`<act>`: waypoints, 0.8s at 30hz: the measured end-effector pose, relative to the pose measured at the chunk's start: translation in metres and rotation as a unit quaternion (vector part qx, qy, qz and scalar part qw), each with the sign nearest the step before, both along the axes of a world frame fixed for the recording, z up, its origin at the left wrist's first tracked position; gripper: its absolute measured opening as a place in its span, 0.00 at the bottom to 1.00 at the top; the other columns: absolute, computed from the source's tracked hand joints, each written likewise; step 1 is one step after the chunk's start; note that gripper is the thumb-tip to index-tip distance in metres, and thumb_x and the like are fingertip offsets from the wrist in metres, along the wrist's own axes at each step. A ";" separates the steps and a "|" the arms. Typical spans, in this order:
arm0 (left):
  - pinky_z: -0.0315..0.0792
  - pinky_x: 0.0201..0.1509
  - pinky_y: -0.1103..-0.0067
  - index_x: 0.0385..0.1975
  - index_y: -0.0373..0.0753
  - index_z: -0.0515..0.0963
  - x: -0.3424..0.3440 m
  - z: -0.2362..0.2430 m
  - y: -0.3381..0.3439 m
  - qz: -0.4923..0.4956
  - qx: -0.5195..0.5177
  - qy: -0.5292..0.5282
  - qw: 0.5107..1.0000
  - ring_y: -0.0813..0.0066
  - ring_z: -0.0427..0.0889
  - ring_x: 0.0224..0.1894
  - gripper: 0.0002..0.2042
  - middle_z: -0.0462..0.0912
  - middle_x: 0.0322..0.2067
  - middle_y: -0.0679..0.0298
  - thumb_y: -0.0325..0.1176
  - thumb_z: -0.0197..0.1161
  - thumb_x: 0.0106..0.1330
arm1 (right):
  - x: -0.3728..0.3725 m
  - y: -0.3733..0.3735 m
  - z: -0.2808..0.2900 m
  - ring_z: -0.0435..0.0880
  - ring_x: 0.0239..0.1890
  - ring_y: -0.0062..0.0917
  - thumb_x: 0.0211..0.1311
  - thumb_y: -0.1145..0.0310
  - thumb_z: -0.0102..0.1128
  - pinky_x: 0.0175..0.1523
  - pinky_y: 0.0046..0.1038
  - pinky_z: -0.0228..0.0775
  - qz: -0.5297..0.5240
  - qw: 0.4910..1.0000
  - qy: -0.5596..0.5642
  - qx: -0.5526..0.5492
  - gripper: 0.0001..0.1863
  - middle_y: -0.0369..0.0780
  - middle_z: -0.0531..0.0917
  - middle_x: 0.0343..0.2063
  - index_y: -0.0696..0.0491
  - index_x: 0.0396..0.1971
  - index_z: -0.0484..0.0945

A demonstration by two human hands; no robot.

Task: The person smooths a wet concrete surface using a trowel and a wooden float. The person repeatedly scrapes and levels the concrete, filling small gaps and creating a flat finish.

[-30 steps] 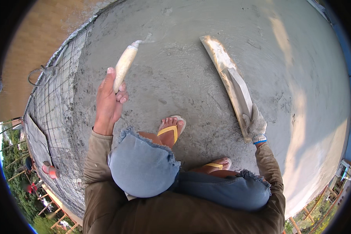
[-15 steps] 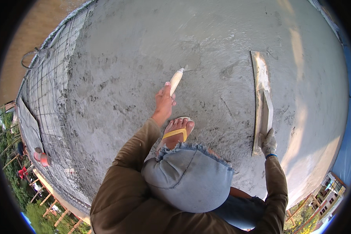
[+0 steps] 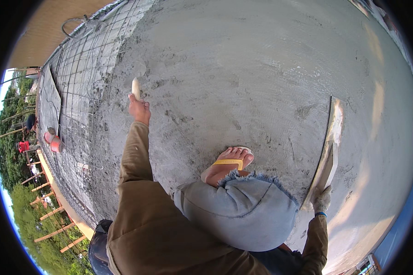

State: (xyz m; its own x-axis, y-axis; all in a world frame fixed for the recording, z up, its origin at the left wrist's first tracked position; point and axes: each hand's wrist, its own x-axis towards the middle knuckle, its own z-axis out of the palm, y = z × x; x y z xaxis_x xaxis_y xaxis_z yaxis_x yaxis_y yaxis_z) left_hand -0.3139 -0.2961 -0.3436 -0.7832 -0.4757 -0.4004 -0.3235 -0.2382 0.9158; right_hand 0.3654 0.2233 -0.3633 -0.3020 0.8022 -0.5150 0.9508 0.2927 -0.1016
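Observation:
Out to the left, my bare left hand (image 3: 139,111) is closed round the pale handle of a trowel (image 3: 136,87). The trowel's blade blends into the grey concrete and is hard to make out. My gloved right hand (image 3: 323,200) grips the near end of a long float (image 3: 335,126), a worn flat board with a raised handle. It lies on the wet concrete (image 3: 243,78) at the right, slightly slanted. The concrete looks rough around the trowel and smoother toward the far right.
Bare steel mesh (image 3: 80,68) borders the concrete at the left. A grey sheet (image 3: 49,98) and an orange-red container (image 3: 55,143) lie there. Timber formwork (image 3: 62,167) and trees (image 3: 13,146) stand beyond. My foot in a yellow-strapped sandal (image 3: 229,163) rests on the concrete.
My left hand has carried the trowel leftward, closer to the steel mesh. The view has shifted left, and the float now appears lower and more slanted, still in my right hand.

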 end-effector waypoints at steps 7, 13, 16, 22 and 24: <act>0.66 0.22 0.77 0.38 0.37 0.76 0.052 -0.004 -0.059 0.044 -0.198 -0.004 0.979 0.77 0.69 0.21 0.22 0.70 0.23 0.68 0.54 0.55 0.77 | -0.002 0.002 -0.006 0.83 0.52 0.59 0.65 0.55 0.66 0.53 0.50 0.75 -0.001 1.000 0.025 -0.010 0.33 0.59 0.84 0.49 0.60 0.61 0.66; 0.61 0.18 0.76 0.34 0.37 0.75 0.092 0.003 -0.104 0.053 -0.215 -0.017 0.975 0.77 0.65 0.16 0.22 0.67 0.18 0.69 0.54 0.55 0.77 | -0.004 0.002 -0.004 0.84 0.50 0.57 0.65 0.55 0.66 0.51 0.50 0.76 -0.006 1.000 0.003 -0.013 0.30 0.57 0.84 0.49 0.58 0.58 0.67; 0.62 0.18 0.76 0.34 0.37 0.75 0.053 -0.008 -0.112 0.041 -0.235 0.007 0.971 0.77 0.65 0.16 0.23 0.68 0.18 0.69 0.54 0.56 0.76 | 0.006 0.005 -0.013 0.84 0.50 0.57 0.64 0.55 0.66 0.49 0.50 0.76 0.001 1.000 -0.003 0.002 0.31 0.57 0.84 0.48 0.58 0.58 0.66; 0.61 0.18 0.75 0.31 0.37 0.75 -0.023 0.009 -0.084 0.058 -0.168 -0.025 0.984 0.74 0.65 0.16 0.23 0.68 0.19 0.66 0.54 0.58 0.74 | 0.003 0.013 -0.013 0.83 0.51 0.58 0.64 0.50 0.66 0.51 0.51 0.75 -0.001 0.998 -0.051 -0.022 0.37 0.59 0.84 0.49 0.60 0.63 0.65; 0.61 0.18 0.75 0.31 0.36 0.75 -0.054 0.009 -0.091 0.049 -0.172 -0.056 0.982 0.73 0.67 0.17 0.23 0.69 0.19 0.65 0.54 0.58 0.73 | -0.003 0.009 -0.011 0.83 0.52 0.59 0.64 0.49 0.65 0.53 0.52 0.75 0.005 0.997 -0.071 -0.019 0.38 0.60 0.83 0.50 0.60 0.64 0.65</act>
State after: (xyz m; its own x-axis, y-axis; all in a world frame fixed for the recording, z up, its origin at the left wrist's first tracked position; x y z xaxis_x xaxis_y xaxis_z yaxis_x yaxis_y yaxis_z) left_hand -0.3683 -0.3872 -0.3350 -0.6879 -0.6681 -0.2837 -0.4175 0.0445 0.9076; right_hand 0.3619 0.2324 -0.3738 -0.2314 0.7790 -0.5828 0.9536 0.3003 0.0228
